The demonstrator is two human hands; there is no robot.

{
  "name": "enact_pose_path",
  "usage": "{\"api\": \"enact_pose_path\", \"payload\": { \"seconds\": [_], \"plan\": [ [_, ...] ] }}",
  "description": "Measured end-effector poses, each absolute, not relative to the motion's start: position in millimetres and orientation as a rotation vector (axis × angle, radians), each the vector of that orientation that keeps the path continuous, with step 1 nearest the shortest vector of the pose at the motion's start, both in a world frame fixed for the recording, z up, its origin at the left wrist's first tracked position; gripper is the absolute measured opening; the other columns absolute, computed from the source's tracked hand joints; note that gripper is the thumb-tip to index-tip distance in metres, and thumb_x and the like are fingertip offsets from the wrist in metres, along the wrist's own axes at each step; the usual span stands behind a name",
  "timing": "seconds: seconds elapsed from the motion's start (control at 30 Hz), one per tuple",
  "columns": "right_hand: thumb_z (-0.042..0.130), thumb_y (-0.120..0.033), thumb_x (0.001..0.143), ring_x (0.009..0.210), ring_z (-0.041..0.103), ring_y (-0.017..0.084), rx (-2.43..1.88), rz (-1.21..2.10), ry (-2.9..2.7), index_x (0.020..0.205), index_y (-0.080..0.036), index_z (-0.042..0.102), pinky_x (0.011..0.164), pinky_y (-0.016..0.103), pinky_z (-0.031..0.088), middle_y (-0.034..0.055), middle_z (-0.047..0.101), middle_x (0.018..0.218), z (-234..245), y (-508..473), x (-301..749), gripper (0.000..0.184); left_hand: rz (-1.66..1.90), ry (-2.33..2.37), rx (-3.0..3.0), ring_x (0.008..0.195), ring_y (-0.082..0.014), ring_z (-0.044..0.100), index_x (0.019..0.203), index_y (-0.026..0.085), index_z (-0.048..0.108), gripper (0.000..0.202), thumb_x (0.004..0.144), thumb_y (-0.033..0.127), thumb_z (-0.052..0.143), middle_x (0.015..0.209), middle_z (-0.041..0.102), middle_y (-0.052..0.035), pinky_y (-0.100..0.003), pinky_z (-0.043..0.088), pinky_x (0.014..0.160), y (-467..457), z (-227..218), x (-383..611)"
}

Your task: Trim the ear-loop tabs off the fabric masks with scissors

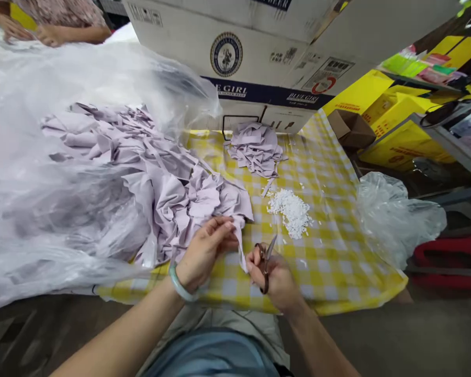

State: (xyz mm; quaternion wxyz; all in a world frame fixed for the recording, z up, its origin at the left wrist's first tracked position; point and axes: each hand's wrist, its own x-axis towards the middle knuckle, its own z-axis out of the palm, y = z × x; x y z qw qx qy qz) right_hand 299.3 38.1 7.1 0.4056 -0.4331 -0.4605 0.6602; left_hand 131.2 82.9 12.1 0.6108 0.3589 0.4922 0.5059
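Note:
My left hand (210, 246) is closed, pinching the edge of a strip of pale lilac fabric (240, 243) at the near end of a large crumpled fabric heap (168, 193). In my right hand (277, 275) is a pair of small scissors (265, 262) with dark handles, its blades pointing up and away from me. The thumb and a finger of that hand also meet at the strip's lower end. A pile of small white scraps (292, 212) lies just beyond the scissors. Farther back sits a smaller heap of lilac pieces (256, 148).
A yellow checked cloth (337, 251) covers the table. Clear plastic sheeting (63, 220) spreads over the left side. White cartons (251, 57) stand at the back. A plastic bag (396, 214) hangs at the right edge. Another person's hands (35, 32) are at the upper left.

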Motion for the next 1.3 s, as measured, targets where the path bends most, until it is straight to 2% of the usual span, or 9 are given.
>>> {"api": "enact_pose_path", "payload": {
  "seconds": [0.1, 0.2, 0.27, 0.43, 0.7, 0.83, 1.07, 1.2, 1.3],
  "plan": [
    [0.071, -0.02, 0.073, 0.06, 0.04, 0.008, -1.054, 1.767, -1.124, 0.07, -0.021, 0.041, 0.056, 0.022, 0.032, -0.0032, 0.049, 0.071, 13, 19, 289, 0.03, 1.353, 1.324, 1.076, 0.111, -0.0226, 0.063, 0.121, 0.019, 0.053, 0.052, 0.081, 0.048, 0.069, 0.119, 0.063, -0.0097, -0.04, 0.051, 0.098, 126, 2, 103],
    [0.07, -0.019, 0.072, 0.06, 0.04, 0.008, -1.009, 1.809, -1.136, 0.069, -0.021, 0.039, 0.056, 0.021, 0.032, -0.0035, 0.049, 0.072, 25, 18, 287, 0.031, 1.264, 1.614, 1.816, 0.147, -0.0361, 0.023, 0.127, 0.009, 0.055, 0.068, 0.078, 0.055, 0.07, 0.151, 0.038, -0.0171, -0.053, 0.019, 0.12, 165, -4, 73],
    [0.069, -0.02, 0.073, 0.059, 0.041, 0.008, -1.02, 1.788, -1.161, 0.069, -0.021, 0.039, 0.055, 0.022, 0.033, -0.0033, 0.049, 0.071, 31, 19, 293, 0.031, 1.124, 1.594, 2.057, 0.149, -0.0395, 0.018, 0.122, 0.012, 0.063, 0.061, 0.078, 0.054, 0.07, 0.154, 0.039, -0.0145, -0.059, 0.005, 0.121, 173, -8, 65],
    [0.066, -0.024, 0.079, 0.053, 0.043, 0.009, -0.99, 1.724, -1.132, 0.068, -0.022, 0.035, 0.05, 0.023, 0.034, -0.0039, 0.048, 0.067, 43, 8, 324, 0.033, 0.847, 1.513, 2.229, 0.127, -0.0347, 0.053, 0.102, 0.021, 0.075, 0.039, 0.084, 0.052, 0.06, 0.13, 0.065, -0.0123, -0.059, 0.021, 0.118, 187, -25, 63],
    [0.068, -0.025, 0.078, 0.054, 0.046, 0.01, -0.937, 1.627, -0.898, 0.074, -0.023, 0.038, 0.052, 0.023, 0.038, -0.0052, 0.051, 0.067, 54, 9, 338, 0.031, 1.059, 1.781, 2.081, 0.133, -0.035, 0.04, 0.105, 0.016, 0.069, 0.029, 0.091, 0.036, 0.053, 0.134, 0.055, -0.0182, -0.056, 0.026, 0.113, 171, 8, 80],
    [0.07, -0.028, 0.077, 0.057, 0.05, 0.01, -1.136, 1.461, -0.92, 0.072, -0.022, 0.04, 0.055, 0.025, 0.042, -0.0031, 0.053, 0.072, 37, 13, 322, 0.03, 0.966, 1.388, 1.829, 0.08, -0.023, 0.059, 0.074, 0.018, 0.067, 0.037, 0.095, 0.041, 0.047, 0.078, 0.063, -0.0089, -0.037, 0.048, 0.078, 53, 20, 130],
    [0.064, -0.011, 0.076, 0.068, 0.053, 0.013, -1.113, 1.357, -1.474, 0.076, -0.023, 0.048, 0.066, 0.027, 0.044, -0.0019, 0.056, 0.075, 10, -7, 297, 0.02, 0.937, 0.93, 0.66, 0.075, -0.0136, 0.056, 0.077, 0.016, 0.064, 0.022, 0.085, 0.036, 0.069, 0.075, 0.061, -0.0009, -0.024, 0.046, 0.075, 10, 23, 148],
    [0.062, -0.014, 0.084, 0.085, 0.06, 0.016, -1.091, 1.253, -1.384, 0.082, -0.025, 0.044, 0.079, 0.032, 0.048, 0.001, 0.063, 0.092, 16, 11, 300, 0.021, 0.999, 0.92, 0.406, 0.064, -0.0099, 0.057, 0.083, 0.016, 0.063, 0.023, 0.079, 0.035, 0.076, 0.08, 0.066, -0.0023, -0.019, 0.045, 0.059, 21, 34, 135],
    [0.066, -0.014, 0.08, 0.109, 0.057, 0.02, -1.06, 1.091, -1.559, 0.086, -0.025, 0.046, 0.097, 0.037, 0.043, 0.0047, 0.064, 0.113, 21, 38, 304, 0.023, 0.944, 0.864, 0.437, 0.046, -0.0033, 0.042, 0.076, 0.013, 0.061, 0.024, 0.085, 0.034, 0.069, 0.068, 0.06, 0.0, -0.015, 0.03, 0.044, 21, 44, 126]
  ]
}}
